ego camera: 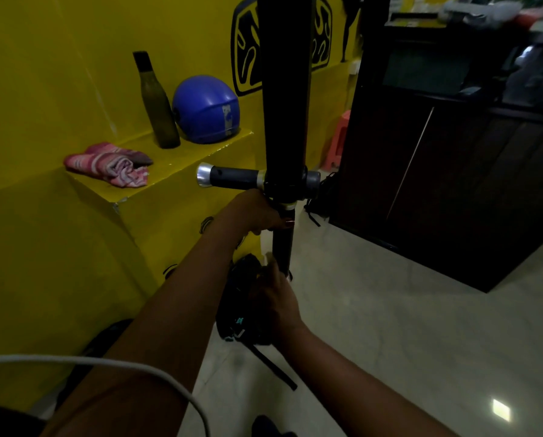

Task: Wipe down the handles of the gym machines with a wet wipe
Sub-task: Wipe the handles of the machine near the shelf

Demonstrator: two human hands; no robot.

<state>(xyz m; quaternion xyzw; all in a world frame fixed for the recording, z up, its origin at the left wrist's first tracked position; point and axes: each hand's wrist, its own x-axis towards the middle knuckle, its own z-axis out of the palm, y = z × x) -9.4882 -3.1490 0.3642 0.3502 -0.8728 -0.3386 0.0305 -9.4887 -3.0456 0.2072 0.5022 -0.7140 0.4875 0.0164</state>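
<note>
Item: black foam-sleeved vertical machine handle [282, 247], centre frame under the chrome-capped grey crossbar grip [232, 178]; probably rigid, anchored, grippy; left hand [257, 212] wrapped round its top, right hand [276, 291] at its lower end, hold unclear; best steadied high.

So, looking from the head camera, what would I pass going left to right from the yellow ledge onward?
Pink striped towel → dark bottle → blue helmet → black machine post → pink stool → dark cabinet.
</note>
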